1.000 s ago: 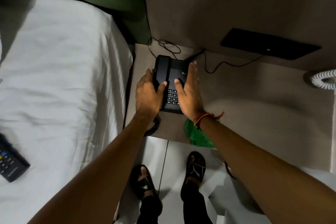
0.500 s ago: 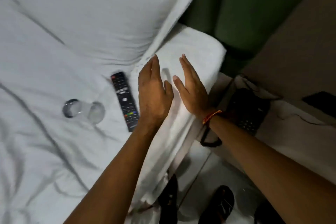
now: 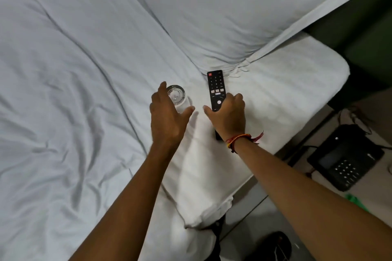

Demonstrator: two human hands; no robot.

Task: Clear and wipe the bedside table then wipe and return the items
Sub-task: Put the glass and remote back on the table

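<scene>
A clear glass point(image 3: 177, 96) lies on its side on the white bed sheet point(image 3: 74, 91). My left hand point(image 3: 167, 118) hovers over it, open, with fingers and thumb spread on either side. A black remote point(image 3: 216, 87) lies flat on the sheet just right of the glass. Over its lower half arches my right hand point(image 3: 230, 114), thumb to its left and fingers to its right, not clamped on it. A black telephone point(image 3: 344, 160) sits on the beige bedside table point(image 3: 375, 184) at the right edge, with a green cloth point(image 3: 357, 202) below it.
A large white pillow point(image 3: 233, 10) lies behind the remote. A dark green headboard point(image 3: 373, 27) fills the top right corner. Between bed and table runs a narrow strip of pale floor point(image 3: 250, 214), where my sandalled foot point(image 3: 273, 246) stands. Black cords trail behind the telephone.
Both hands left the telephone on the table and swung left over the bed. They have since dropped onto the glass and the remote. The view turned from table to bed.
</scene>
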